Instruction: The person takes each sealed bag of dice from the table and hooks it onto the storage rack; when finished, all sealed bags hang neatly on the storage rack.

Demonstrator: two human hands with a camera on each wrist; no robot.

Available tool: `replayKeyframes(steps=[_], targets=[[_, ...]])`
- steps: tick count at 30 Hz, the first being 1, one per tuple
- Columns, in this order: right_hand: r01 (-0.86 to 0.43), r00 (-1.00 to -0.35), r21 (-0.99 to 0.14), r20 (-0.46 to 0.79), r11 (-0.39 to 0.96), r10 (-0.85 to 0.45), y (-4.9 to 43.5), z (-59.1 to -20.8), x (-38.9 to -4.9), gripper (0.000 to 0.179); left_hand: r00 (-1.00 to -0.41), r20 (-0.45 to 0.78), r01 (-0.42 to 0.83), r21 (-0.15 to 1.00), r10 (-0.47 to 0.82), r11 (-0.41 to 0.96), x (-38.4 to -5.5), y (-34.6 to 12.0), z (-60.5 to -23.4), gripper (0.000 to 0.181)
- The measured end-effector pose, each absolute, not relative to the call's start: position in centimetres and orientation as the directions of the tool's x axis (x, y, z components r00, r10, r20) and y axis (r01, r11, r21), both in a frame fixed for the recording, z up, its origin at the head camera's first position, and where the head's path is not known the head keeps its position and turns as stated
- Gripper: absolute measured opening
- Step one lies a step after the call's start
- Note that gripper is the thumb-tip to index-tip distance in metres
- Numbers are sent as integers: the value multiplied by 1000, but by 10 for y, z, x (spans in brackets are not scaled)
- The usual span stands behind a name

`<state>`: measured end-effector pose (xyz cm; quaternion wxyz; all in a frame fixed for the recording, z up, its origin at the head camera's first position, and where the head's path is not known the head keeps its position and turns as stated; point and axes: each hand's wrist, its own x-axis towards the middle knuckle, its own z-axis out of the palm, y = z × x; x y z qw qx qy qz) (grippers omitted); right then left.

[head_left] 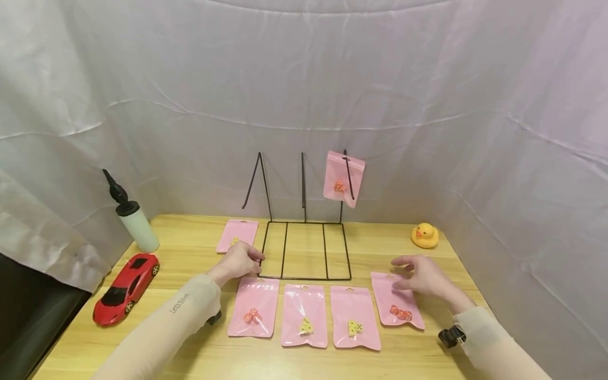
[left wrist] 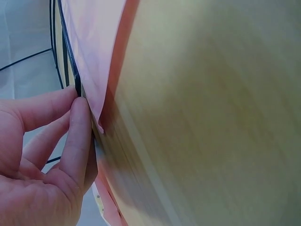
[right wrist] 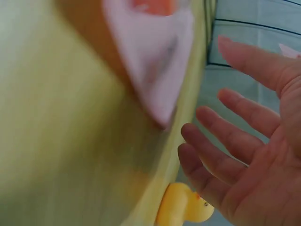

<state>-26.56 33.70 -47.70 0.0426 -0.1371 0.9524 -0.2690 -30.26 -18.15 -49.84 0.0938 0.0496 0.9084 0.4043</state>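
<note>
My left hand (head_left: pixel 239 259) pinches the front left corner of a black wire display rack (head_left: pixel 304 278) between thumb and fingertips; the left wrist view shows the black wire (left wrist: pixel 77 84) at the fingertips. My right hand (head_left: pixel 423 274) hovers over the upper part of a pink zip bag with red dice (head_left: pixel 398 301), its fingers spread and loosely bent, holding nothing. A pink bag with orange dice (head_left: pixel 339 179) hangs on the rack's right hook. In front of the rack lie a bag with red dice (head_left: pixel 254 306) and two bags with yellow dice, one left (head_left: pixel 304 314), one right (head_left: pixel 355 316).
Behind my left hand lies another pink bag (head_left: pixel 239 232), partly covered by it. A red toy car (head_left: pixel 128 287) and a pale hand pump (head_left: pixel 138 227) stand at the left of the wooden table (head_left: pixel 190 232). A yellow rubber duck (head_left: pixel 424 235) sits at the back right, near the grey curtain (head_left: pixel 404 79).
</note>
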Motion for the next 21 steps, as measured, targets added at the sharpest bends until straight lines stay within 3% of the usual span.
replayKeyframes(steps=[11,21], targets=[[-222,-963,-383,-60,897,-264,343,-484,-272,65,-978,-110,36,745,176,667,-301,-180,-498,37],[-262,-940,-387,-106,884,-325,343,-483,-285,44,-979,-90,55,741,181,669,-298,-181,-495,38]])
